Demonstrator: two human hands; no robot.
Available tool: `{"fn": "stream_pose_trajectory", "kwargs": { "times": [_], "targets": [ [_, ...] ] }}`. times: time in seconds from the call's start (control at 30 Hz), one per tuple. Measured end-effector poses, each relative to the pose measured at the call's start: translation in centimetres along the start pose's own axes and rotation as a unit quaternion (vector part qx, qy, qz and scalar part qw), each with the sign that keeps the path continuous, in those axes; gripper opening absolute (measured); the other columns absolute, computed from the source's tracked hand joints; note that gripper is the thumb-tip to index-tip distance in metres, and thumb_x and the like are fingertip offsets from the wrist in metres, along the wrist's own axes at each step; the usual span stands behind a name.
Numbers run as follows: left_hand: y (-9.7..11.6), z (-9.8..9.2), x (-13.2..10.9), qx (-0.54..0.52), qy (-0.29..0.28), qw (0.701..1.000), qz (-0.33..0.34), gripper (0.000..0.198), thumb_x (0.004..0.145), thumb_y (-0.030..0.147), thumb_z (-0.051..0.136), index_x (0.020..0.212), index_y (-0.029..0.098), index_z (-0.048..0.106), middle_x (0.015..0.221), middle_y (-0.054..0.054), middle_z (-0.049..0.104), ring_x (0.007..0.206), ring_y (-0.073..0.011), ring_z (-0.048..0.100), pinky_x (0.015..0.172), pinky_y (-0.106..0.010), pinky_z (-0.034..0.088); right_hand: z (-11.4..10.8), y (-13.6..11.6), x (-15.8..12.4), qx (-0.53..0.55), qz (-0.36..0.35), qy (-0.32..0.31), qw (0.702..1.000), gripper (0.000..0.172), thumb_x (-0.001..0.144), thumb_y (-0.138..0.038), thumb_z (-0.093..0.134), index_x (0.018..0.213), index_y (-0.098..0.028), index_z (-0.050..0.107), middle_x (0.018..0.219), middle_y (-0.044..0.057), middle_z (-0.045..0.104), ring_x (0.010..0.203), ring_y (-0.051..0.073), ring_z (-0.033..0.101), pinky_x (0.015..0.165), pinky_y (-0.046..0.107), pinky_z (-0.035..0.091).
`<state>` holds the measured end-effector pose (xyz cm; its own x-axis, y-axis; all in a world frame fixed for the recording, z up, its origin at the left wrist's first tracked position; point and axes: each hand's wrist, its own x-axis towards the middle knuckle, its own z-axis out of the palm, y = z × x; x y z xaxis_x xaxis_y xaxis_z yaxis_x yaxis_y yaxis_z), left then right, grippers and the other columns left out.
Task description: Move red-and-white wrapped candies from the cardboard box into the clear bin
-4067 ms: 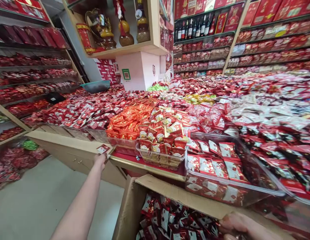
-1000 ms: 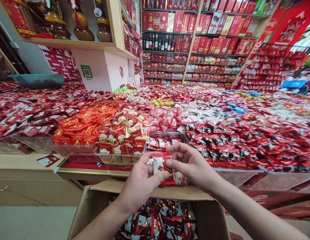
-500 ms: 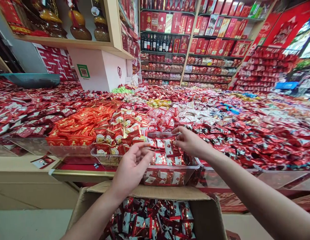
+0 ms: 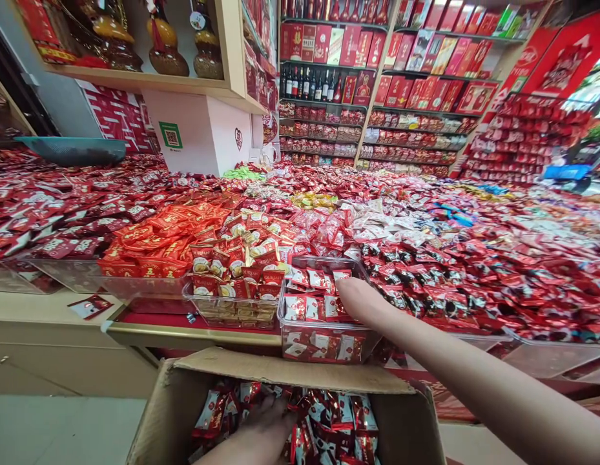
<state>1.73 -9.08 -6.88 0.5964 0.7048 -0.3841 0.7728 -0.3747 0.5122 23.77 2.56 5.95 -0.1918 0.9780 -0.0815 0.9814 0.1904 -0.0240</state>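
My left hand [image 4: 268,423] is down inside the cardboard box [image 4: 290,373], resting on red-and-white wrapped candies [image 4: 341,410]; its fingers are partly spread, with their tips among the packets. Over the right side of the clear plastic bin [image 4: 329,328] is my right hand [image 4: 356,298], its fingers bent down and hidden behind the back of the hand. Rows of the same red-and-white packets [image 4: 304,307] lie in that bin. Whether the right hand grips a packet cannot be seen.
Left of the bin stands a container of durian candies [image 4: 232,284], then orange packets [image 4: 159,239]. Red and dark packets [image 4: 435,284] are heaped to the right. A teal basket [image 4: 72,150] sits back left, under a wooden display shelf [image 4: 144,77].
My left hand has gone from above the bin down into the cardboard box. My right hand has lowered onto the packets at the bin's right side. The view has shifted slightly.
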Motion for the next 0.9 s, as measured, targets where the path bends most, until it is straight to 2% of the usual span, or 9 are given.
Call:
{"fn": "stream_pose_trajectory", "kwargs": {
  "times": [0.03, 0.13, 0.3, 0.4, 0.5, 0.6, 0.7, 0.8, 0.9],
  "targets": [
    [-0.9, 1.3, 0.9, 0.049, -0.011, 0.999, -0.016, 0.067, 0.053, 0.016, 0.065, 0.119, 0.02, 0.051, 0.122, -0.016, 0.05, 0.111, -0.0374, 0.041, 0.089, -0.049, 0.033, -0.1, 0.0, -0.3, -0.006, 0.0, 0.012, 1.0, 0.026, 0.075, -0.001, 0.038, 0.085, -0.01, 0.061, 0.089, 0.015, 0.065, 0.086, 0.022, 0.06, 0.067, 0.026, 0.041],
    [-2.5, 4.0, 2.9, 0.122, -0.035, 0.991, -0.033, 0.069, 0.05, 0.028, 0.069, 0.116, 0.015, 0.053, 0.108, -0.019, 0.058, 0.103, -0.0402, 0.045, 0.082, -0.053, 0.035, -1.0, 0.2, -2.1, 0.006, 0.003, 0.077, 0.997, 0.017, 0.079, -0.015, 0.043, 0.081, -0.014, 0.059, 0.081, 0.011, 0.064, 0.077, 0.022, 0.06, 0.063, 0.028, 0.04],
    [-3.3, 3.9, 2.2, 0.096, -0.001, 0.994, 0.047, 0.049, 0.054, 0.02, 0.065, 0.102, 0.022, 0.06, 0.097, -0.01, 0.063, 0.094, -0.0318, 0.051, 0.081, -0.044, 0.039, -1.8, -0.1, -7.9, 0.19, -0.091, 0.199, 0.957, 0.015, 0.084, -0.024, 0.043, 0.077, -0.017, 0.055, 0.071, 0.003, 0.059, 0.065, 0.013, 0.054, 0.06, 0.024, 0.04],
    [-2.8, 2.2, 0.3, 0.044, 0.054, 0.995, 0.072, 0.043, 0.063, 0.013, 0.055, 0.104, 0.026, 0.058, 0.1, -0.007, 0.061, 0.092, -0.0266, 0.053, 0.079, -0.036, 0.042, 0.0, -1.0, -11.6, 0.273, -0.173, 0.21, 0.923, 0.012, 0.084, -0.019, 0.042, 0.082, -0.018, 0.054, 0.073, 0.003, 0.056, 0.067, 0.012, 0.052, 0.06, 0.022, 0.041],
    [-0.6, -0.4, -1.4, -0.037, 0.117, 0.984, 0.129, 0.052, 0.064, 0.011, 0.053, 0.113, 0.029, 0.05, 0.103, -0.004, 0.06, 0.091, -0.0219, 0.054, 0.079, -0.029, 0.043, 2.8, -2.5, -13.8, 0.309, -0.206, 0.212, 0.904, 0.011, 0.083, -0.017, 0.045, 0.091, -0.019, 0.053, 0.082, 0.006, 0.057, 0.075, 0.014, 0.053, 0.065, 0.023, 0.043],
    [3.2, -3.9, -2.5, -0.097, 0.156, 0.963, 0.195, 0.056, 0.063, 0.01, 0.054, 0.116, 0.027, 0.045, 0.105, -0.004, 0.059, 0.09, -0.0213, 0.055, 0.08, -0.028, 0.043, 4.3, -4.1, -14.1, 0.405, -0.149, 0.156, 0.888, 0.019, 0.08, -0.027, 0.052, 0.096, -0.018, 0.051, 0.08, 0.005, 0.058, 0.069, 0.014, 0.054, 0.06, 0.023, 0.045],
    [6.6, -7.0, -2.6, -0.136, 0.267, 0.939, 0.167, 0.053, 0.07, 0.007, 0.05, 0.118, 0.027, 0.042, 0.112, -0.005, 0.055, 0.102, -0.0216, 0.05, 0.091, -0.034, 0.037, 3.9, -5.1, -13.1, 0.548, -0.086, 0.071, 0.829, 0.02, 0.081, -0.034, 0.05, 0.092, -0.017, 0.051, 0.073, 0.002, 0.058, 0.063, 0.012, 0.052, 0.057, 0.022, 0.044],
    [8.0, -8.9, -2.0, -0.303, 0.229, 0.915, 0.138, 0.062, 0.068, 0.014, 0.06, 0.123, 0.026, 0.037, 0.112, -0.006, 0.053, 0.101, -0.0219, 0.051, 0.088, -0.035, 0.041, 2.9, -5.1, -11.8, 0.642, -0.049, 0.076, 0.761, 0.018, 0.079, -0.034, 0.053, 0.084, -0.017, 0.052, 0.071, 0.0, 0.056, 0.062, 0.01, 0.05, 0.057, 0.021, 0.043],
    [7.9, -9.6, -1.1, -0.484, 0.173, 0.85, 0.113, 0.053, 0.072, 0.022, 0.062, 0.12, 0.021, 0.041, 0.099, -0.005, 0.057, 0.087, -0.0175, 0.057, 0.077, -0.03, 0.047, 2.6, -4.7, -10.7, 0.699, -0.019, 0.072, 0.711, 0.022, 0.074, -0.037, 0.059, 0.08, -0.016, 0.052, 0.064, -0.002, 0.053, 0.054, 0.008, 0.048, 0.047, 0.019, 0.042]
  ]
}}
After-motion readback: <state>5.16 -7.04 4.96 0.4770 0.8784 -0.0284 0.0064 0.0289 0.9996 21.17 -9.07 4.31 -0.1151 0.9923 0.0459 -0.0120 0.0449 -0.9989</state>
